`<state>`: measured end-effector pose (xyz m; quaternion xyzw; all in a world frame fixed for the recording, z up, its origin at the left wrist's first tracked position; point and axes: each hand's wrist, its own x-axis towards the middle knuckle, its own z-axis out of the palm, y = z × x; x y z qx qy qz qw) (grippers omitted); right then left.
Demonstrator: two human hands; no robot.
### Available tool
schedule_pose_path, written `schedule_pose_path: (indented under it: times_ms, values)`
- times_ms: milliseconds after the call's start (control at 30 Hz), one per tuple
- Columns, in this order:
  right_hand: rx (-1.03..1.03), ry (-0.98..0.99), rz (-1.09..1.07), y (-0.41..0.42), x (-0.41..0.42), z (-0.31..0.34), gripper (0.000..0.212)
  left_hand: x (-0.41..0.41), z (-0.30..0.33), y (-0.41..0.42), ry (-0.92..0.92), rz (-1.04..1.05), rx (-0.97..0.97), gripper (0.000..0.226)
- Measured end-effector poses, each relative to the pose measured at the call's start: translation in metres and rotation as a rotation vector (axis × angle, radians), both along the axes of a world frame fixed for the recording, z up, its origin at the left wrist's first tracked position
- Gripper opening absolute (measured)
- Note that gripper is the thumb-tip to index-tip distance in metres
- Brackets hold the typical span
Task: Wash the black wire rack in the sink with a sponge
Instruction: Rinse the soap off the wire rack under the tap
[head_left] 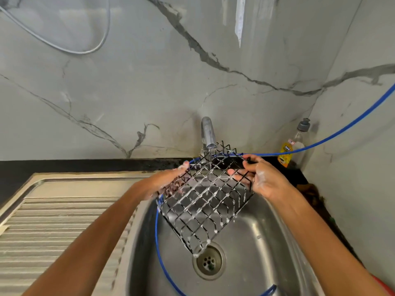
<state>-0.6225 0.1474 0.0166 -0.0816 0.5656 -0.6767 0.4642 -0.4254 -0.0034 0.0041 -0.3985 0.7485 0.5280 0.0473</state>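
The black wire rack [203,201], streaked with white suds, hangs tilted over the steel sink [256,242], its lowest corner close above the drain [209,261]. Its upper end sits under the tap [207,133], from which a thin stream of water falls. My left hand [168,180], soapy, holds the rack's left edge with fingers reaching behind the wires. My right hand [259,178] grips the upper right edge, thumb on top and fingers underneath. No sponge is in sight.
A ribbed steel drainboard [64,221] lies left of the basin. A blue hose [158,231] loops through the sink and runs off to the upper right. A dish soap bottle [296,146] stands in the back right corner on the dark counter.
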Motion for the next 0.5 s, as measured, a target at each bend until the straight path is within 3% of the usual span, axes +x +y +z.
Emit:
schedule_pose_path:
  times_ms: [133,400,500]
  values:
    - [0.011,0.037,0.171,-0.009,-0.001,0.008,0.02,0.0,0.003,0.001,0.096,0.091,0.215,0.05]
    - [0.186,0.34,0.263,-0.048,-0.017,0.005,0.012,-0.004,-0.014,0.009,0.2,0.163,0.325,0.089]
    - [0.252,0.511,0.252,-0.065,-0.013,0.0,0.021,-0.005,-0.021,0.021,0.184,0.216,0.375,0.083]
